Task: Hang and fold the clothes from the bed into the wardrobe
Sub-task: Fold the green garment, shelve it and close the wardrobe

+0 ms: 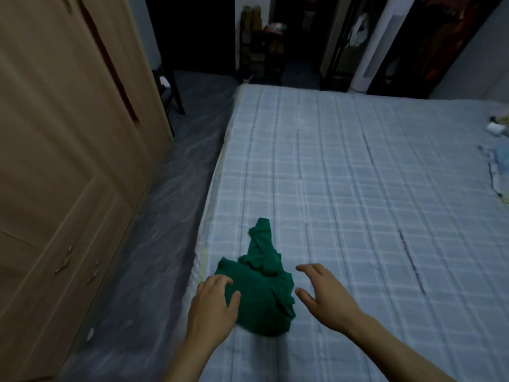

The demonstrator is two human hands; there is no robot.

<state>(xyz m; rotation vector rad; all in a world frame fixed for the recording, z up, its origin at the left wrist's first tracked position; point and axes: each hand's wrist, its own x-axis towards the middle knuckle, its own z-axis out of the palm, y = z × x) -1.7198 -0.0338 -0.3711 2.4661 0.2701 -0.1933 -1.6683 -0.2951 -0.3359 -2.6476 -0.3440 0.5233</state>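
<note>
A green garment (259,293) lies bunched on the near left part of the bed (358,188), one narrow end trailing away from me. My left hand (213,304) rests on the garment's left edge, fingers loosely bent over the cloth. My right hand (323,295) hovers just right of the garment, fingers spread and relaxed, holding nothing. The wooden wardrobe (63,161) stands on the left across a strip of floor, its doors closed.
A checked light-blue sheet covers the bed. More cloth (497,172) and a small white roll (495,129) lie at the bed's far right edge. A dark chair (169,89) stands beyond the wardrobe. Shelves and a white tower unit (369,45) line the far wall.
</note>
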